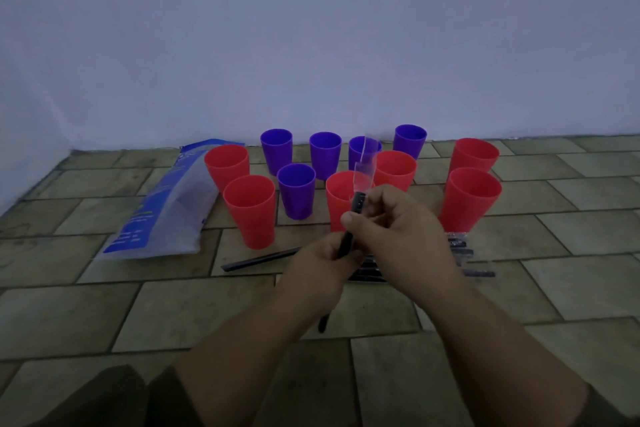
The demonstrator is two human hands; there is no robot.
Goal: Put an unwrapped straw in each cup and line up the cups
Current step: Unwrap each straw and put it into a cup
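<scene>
Black straw (357,202) gripped in left hand (320,263) before red cup (337,198), steadied for stripping clear wrapper (365,163) pinched by right hand (391,229).

red cups (249,211): six, plain red
purple cups (296,191): five, plain violet-purple
held straw (357,204): black
wrapper (365,163): clear, colourless — cup colours show through
loose straw (259,260): black
straw pile (460,244): black inside clear film
bag (166,211): milky translucent, blue edge band, blue print
floor tiles (104,305): mottled olive-tan — brick pattern, dark joints
wall (311,28): plain pale blue-grey
sleeves (104,399): dark olive
</scene>
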